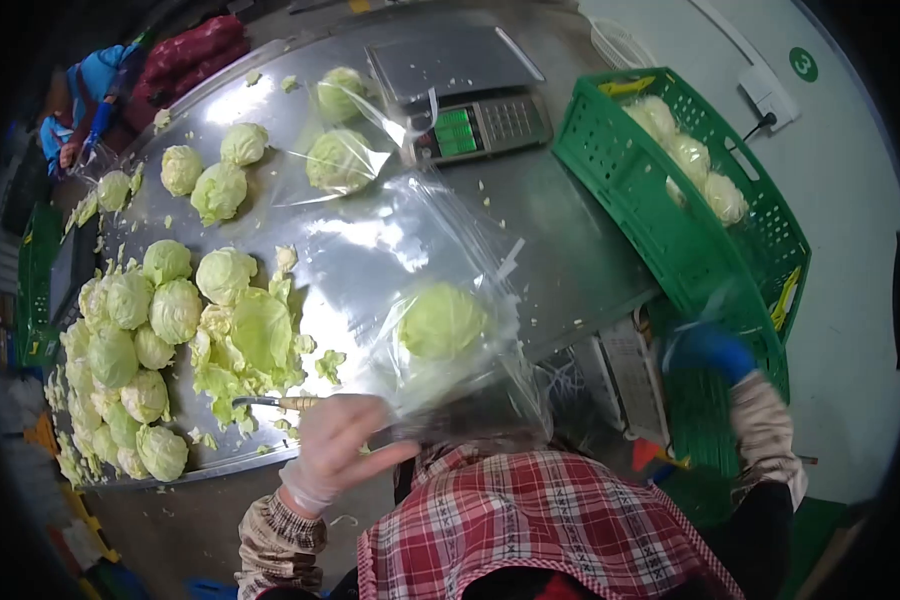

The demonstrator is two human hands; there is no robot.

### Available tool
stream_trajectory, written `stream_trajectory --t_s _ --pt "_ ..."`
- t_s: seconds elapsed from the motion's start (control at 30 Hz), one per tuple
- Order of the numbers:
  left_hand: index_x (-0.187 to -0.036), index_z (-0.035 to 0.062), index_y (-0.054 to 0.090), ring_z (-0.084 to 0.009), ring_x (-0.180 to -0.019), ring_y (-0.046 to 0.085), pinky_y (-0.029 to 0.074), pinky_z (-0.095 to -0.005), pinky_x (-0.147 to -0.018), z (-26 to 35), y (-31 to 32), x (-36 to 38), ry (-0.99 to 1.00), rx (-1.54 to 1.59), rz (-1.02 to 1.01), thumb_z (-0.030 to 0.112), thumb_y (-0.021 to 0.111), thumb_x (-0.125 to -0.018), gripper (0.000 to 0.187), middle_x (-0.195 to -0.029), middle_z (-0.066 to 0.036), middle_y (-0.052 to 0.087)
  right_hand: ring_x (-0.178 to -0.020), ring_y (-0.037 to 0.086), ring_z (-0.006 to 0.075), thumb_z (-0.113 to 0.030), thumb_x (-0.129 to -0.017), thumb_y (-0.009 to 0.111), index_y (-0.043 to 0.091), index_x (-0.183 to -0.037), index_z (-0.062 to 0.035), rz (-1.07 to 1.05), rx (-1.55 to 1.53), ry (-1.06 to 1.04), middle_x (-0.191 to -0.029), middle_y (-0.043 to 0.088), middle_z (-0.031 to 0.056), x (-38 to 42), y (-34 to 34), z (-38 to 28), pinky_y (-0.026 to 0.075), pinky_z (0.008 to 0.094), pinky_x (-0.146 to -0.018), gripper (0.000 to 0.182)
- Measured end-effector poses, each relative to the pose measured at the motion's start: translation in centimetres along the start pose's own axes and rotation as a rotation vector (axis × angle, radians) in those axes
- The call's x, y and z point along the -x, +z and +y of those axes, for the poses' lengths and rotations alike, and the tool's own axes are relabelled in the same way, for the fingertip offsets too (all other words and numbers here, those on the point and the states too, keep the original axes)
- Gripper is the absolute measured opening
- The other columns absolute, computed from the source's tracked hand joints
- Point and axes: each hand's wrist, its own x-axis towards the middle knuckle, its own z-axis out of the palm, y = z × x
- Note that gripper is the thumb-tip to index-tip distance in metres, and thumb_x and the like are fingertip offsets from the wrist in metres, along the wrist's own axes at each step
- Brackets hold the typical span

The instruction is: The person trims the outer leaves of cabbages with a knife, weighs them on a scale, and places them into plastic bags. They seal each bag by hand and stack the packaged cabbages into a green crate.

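A pale green cabbage (pixel 440 322) sits inside a clear plastic bag (pixel 410 235) near the front edge of the steel table. My left hand (pixel 345 445), in a thin translucent glove, is right at the bag's lower left edge, its fingers stretched out and apart. Just beyond its knuckles lies a knife (pixel 295 402) with a wooden handle. Over to the right, my right hand (pixel 710 352) in a blue glove is smeared by motion beside the green crate. Two cabbages (pixel 342 160) lie under clear plastic near the scale.
A digital scale (pixel 480 125) with a lit green display stands at the back. The tilted green crate (pixel 620 180) holds several bagged cabbages (pixel 688 155). Many loose cabbages (pixel 112 357) and trimmed leaves (pixel 262 335) cover the table's left. A person in blue (pixel 100 80) is at the far left.
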Motion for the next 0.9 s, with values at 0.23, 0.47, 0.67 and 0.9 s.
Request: stream_trajectory --t_s 0.23,0.47,0.67,0.9 --pt "-0.141 0.0011 0.021 -0.0394 -0.131 0.029 0.027 -0.0452 -0.106 -5.5 4.1 1.7 -0.377 0.122 -0.152 0.038 0.085 -0.056 0.113 -0.142 -0.026 0.027 -0.097 0.059 0.0259 -0.027 -0.074 0.071 0.060 -0.107 -0.0092 0.426 -0.821 -0.428 -0.112 0.058 0.0108 -7.8 -3.3 -17.4 0.046 0.0351 -0.082 0.039" --pt "-0.110 0.0021 0.060 -0.0311 -0.099 0.061 0.048 -0.0399 -0.086 -5.6 8.2 1.7 -0.101 0.289 -0.074 0.018 0.064 -0.078 0.036 -0.100 -0.013 0.065 -0.099 0.058 0.0254 -0.017 -0.080 0.063 0.059 -0.107 -0.0034 0.294 -1.095 -0.916 -0.108 0.059 0.0111 -13.5 -1.7 -22.3 0.045 0.0383 -0.088 0.030" --pt "-0.082 0.0012 0.058 -0.0214 -0.058 0.059 0.049 -0.0334 -0.058 -6.2 11.5 1.9 -1.386 1.199 0.677 0.023 0.050 -0.091 0.025 -0.069 -0.012 0.061 -0.084 0.063 0.0209 -0.015 -0.088 0.056 0.057 -0.103 0.0035 -0.475 -2.047 -0.209 -0.094 0.063 0.0137 -14.4 2.7 -20.3 0.051 0.0347 -0.077 0.024" --pt "-0.082 0.0018 0.054 -0.0182 -0.047 0.052 0.046 -0.0297 -0.048 -6.4 10.6 0.2 -1.455 1.148 0.626 0.025 0.050 -0.092 0.026 -0.063 -0.009 0.056 -0.081 0.062 0.0173 -0.024 -0.087 0.061 0.046 -0.117 0.0036 0.064 -1.810 -0.170 -0.092 0.062 0.0125 -14.6 -4.0 -21.6 0.052 0.0288 -0.069 0.043"
